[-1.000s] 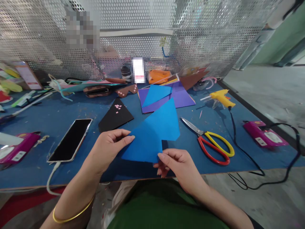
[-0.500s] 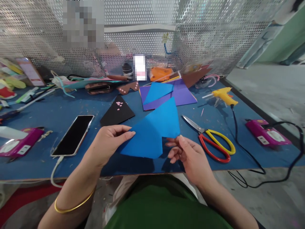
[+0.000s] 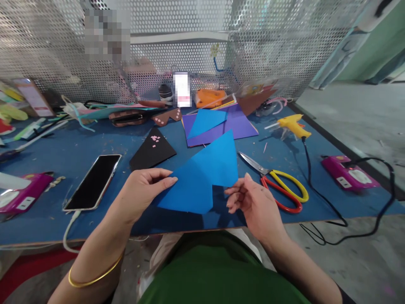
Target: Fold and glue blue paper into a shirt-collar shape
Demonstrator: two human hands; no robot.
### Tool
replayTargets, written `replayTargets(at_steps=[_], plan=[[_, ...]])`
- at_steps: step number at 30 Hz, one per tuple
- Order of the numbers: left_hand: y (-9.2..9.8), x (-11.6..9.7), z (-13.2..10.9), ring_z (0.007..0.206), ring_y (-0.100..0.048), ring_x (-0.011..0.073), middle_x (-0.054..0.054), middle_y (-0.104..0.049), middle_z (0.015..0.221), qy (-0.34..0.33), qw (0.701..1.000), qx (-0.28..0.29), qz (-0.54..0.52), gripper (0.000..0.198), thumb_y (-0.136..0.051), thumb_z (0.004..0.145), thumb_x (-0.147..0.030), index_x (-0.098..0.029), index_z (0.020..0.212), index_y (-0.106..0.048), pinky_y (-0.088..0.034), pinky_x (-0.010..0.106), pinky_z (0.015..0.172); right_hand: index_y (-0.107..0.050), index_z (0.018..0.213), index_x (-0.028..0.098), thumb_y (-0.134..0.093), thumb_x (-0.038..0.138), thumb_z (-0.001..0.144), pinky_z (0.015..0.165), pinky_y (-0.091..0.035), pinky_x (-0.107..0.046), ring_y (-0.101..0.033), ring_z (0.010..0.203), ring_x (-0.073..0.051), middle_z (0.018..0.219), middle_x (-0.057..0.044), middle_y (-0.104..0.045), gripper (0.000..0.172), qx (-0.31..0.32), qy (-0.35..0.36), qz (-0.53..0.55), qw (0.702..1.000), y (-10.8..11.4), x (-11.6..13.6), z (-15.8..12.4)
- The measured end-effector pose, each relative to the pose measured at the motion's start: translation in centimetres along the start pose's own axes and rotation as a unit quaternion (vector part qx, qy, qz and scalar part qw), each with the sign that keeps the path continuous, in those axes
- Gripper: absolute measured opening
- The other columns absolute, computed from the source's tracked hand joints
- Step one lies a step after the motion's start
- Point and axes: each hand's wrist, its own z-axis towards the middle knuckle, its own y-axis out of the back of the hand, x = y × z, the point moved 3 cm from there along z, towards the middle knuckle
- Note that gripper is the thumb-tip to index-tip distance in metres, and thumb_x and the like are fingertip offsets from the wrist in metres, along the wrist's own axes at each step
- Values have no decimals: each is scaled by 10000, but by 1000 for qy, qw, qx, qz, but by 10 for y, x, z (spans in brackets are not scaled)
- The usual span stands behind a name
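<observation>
A blue craft sheet (image 3: 202,173) with a notch cut in its lower right side is held above the front of the table. My left hand (image 3: 144,190) pinches its left edge between thumb and fingers. Beside the sheet's right corner is my right hand (image 3: 253,202), its fingers loosely curled and apart, with the thumb off the sheet. Just right of that hand lies a pair of scissors (image 3: 275,181) with one red and one yellow handle. A black cut piece (image 3: 152,152) bearing small pink bits lies behind my left hand.
Purple sheets (image 3: 240,122) with a smaller blue piece (image 3: 207,120) on top lie farther back. A yellow glue gun (image 3: 292,126) and a magenta power strip (image 3: 349,173) with black cords sit right. A charging phone (image 3: 95,181) lies left. Perforated mesh (image 3: 190,21) rises behind.
My right thumb has come off the sheet's right corner, and that hand has shifted slightly right. The left hand keeps its pinch. The whole view has shifted slightly.
</observation>
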Motion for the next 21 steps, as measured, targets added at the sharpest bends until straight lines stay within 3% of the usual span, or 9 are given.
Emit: replayTargets(at_steps=[4, 7, 10, 12, 15, 21], plan=[[1, -4, -2, 577, -667, 174, 9, -750, 690, -40, 998, -14, 54, 262, -807, 665, -472, -229, 758, -784, -559, 263, 520, -672, 680, 188, -792, 482, 736, 442, -498, -215, -598, 484, -114, 622, -20, -690, 323, -9, 24, -62, 998, 2, -1, 2], [4, -16, -10, 671, -718, 180, -3, -773, 761, -187, 969, -62, 148, 153, -750, 770, -396, -246, 787, -778, -591, 260, 609, -707, 754, 205, -745, 411, 791, 548, -551, -259, -664, 589, -149, 692, -21, -725, 212, -10, 103, -179, 978, 9, 6, 6], [3, -26, -24, 845, -750, 170, -8, -793, 910, -413, 866, -86, 270, 129, -655, 873, -220, -253, 919, -770, -598, 260, 769, -754, 870, 222, -707, 332, 809, 744, -586, -331, -719, 821, -202, 900, -43, -770, 135, -12, 185, -289, 939, 21, 14, 9], [0, -23, -31, 936, -746, 173, -6, -792, 974, -509, 792, -79, 327, 210, -618, 887, -125, -251, 988, -753, -591, 281, 839, -758, 974, 233, -680, 313, 827, 791, -586, -350, -721, 899, -217, 975, -46, -771, 184, -15, 213, -321, 923, 32, 17, 9], [-2, -7, -33, 982, -739, 187, 11, -788, 1010, -557, 744, -74, 363, 230, -622, 877, -69, -223, 1005, -735, -576, 339, 917, -742, 1044, 232, -615, 345, 900, 764, -603, -354, -737, 866, -214, 951, -50, -772, 224, -5, 215, -348, 912, 46, 17, 7], [-5, 23, -35, 1013, -730, 208, 38, -784, 1020, -569, 722, -54, 389, 189, -596, 917, -82, -172, 1030, -718, -564, 380, 939, -736, 1052, 251, -567, 374, 950, 825, -605, -351, -738, 895, -198, 973, -32, -771, 232, 17, 199, -414, 888, 53, 20, 2]])
